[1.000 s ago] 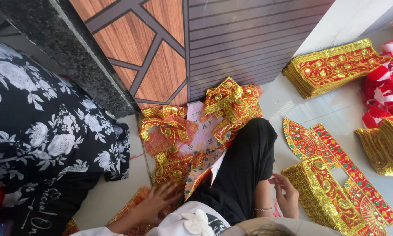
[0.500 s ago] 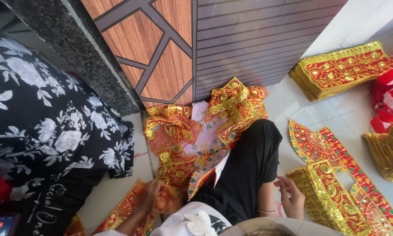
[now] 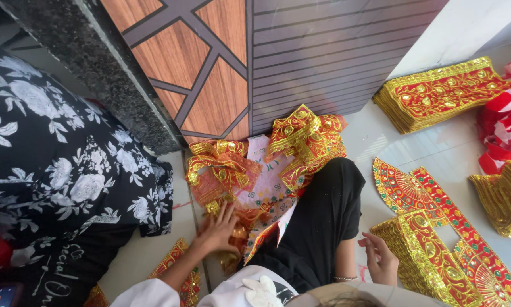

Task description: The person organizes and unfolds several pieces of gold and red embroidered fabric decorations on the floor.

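Hands low in our view, and we go left to right. Far out beyond our left hand [image 3: 218,227] sits another person in a black garment printed with white flowers [image 3: 56,165]. Our left hand lies palm down, fingers spread, pressing on the loose heap of red-and-gold embroidered trim pieces [image 3: 227,170] piled against the wood-panelled door [image 3: 210,68]. It grips nothing that we can see; it simply rests flat on the crumpled pieces. By our judgement we are sorting through this heap, picking out one piece, and the next move calls for pinching a single edge so the tangled layers separate. The pieces look thin, limp and netted, red with raised gold scrollwork, folded over one another, and a pale floral sheet [image 3: 267,182] shows among them. Between our hands runs our leg in black cloth [image 3: 318,222]. Our right hand [image 3: 377,258] has its fingers curled loosely, touching the near edge of a neat stack of gold-edged red panels [image 3: 423,256]; whether it actually grips one we cannot tell. Beyond that hand lie flat fan-shaped appliqués [image 3: 403,190], and further out another stack of trims [image 3: 443,91].
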